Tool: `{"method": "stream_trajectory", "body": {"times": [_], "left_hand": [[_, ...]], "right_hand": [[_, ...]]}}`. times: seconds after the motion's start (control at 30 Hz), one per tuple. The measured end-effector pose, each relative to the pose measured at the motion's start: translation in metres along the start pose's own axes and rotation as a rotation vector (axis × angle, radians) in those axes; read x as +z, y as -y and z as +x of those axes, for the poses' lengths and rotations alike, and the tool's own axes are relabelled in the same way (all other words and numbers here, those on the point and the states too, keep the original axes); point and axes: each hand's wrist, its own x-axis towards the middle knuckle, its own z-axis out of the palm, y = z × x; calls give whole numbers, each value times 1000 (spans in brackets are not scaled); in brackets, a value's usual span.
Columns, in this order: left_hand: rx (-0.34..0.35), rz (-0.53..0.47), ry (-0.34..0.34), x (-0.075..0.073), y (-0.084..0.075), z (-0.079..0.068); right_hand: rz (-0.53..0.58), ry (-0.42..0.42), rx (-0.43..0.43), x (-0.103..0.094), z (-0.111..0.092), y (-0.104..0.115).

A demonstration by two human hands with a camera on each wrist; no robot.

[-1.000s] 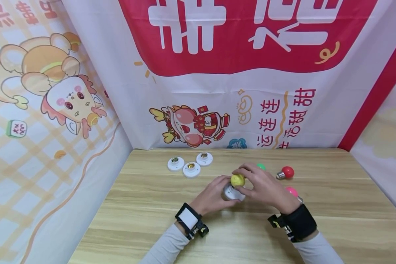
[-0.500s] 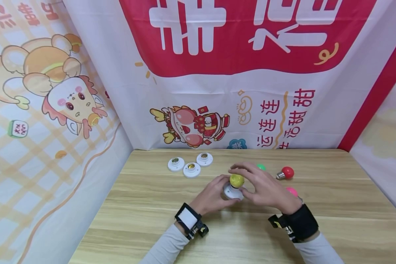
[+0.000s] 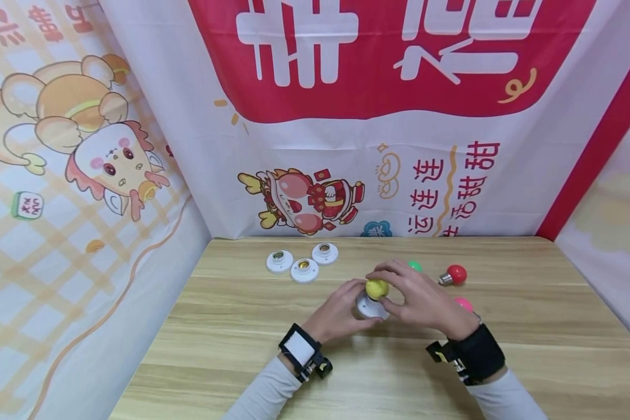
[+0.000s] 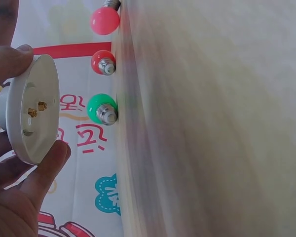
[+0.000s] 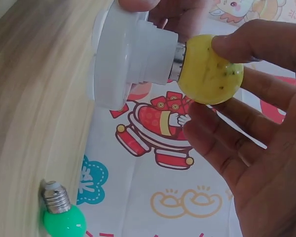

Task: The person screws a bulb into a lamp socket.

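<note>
In the head view my left hand (image 3: 338, 312) grips a white round lamp holder (image 3: 370, 307) by its rim. The left wrist view shows the underside of the lamp holder (image 4: 37, 111), with two brass screws, tilted up off the table. A yellow light bulb (image 5: 210, 69) sits with its metal base partly inside the socket. My right hand (image 3: 417, 297) pinches that bulb between thumb and fingers. Part of the bulb's metal base (image 5: 177, 61) shows between the yellow globe and the socket in the right wrist view.
Three white lamp holders (image 3: 304, 270) stand at the back left of the wooden table (image 3: 231, 344). To the right lie a red bulb (image 3: 457, 274), a pink bulb (image 3: 464, 304) and a green bulb (image 5: 64, 221). Printed cloth (image 3: 315, 134) hangs along the table's back edge.
The right fingers have loosened around the yellow bulb, shifted, and closed on it again. The left hand has kept its grip on the lamp holder in about the same place.
</note>
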Motion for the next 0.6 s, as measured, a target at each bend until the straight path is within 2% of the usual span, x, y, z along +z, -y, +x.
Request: {"method": "stream_trajectory", "body": {"times": [0.4, 0.6], "left_hand": [[-22, -6, 16, 0, -2, 0], [-16, -5, 10, 1, -1, 0]], "right_hand": [[-57, -44, -5, 0, 2, -2], [-23, -33, -11, -4, 1, 0]]}}
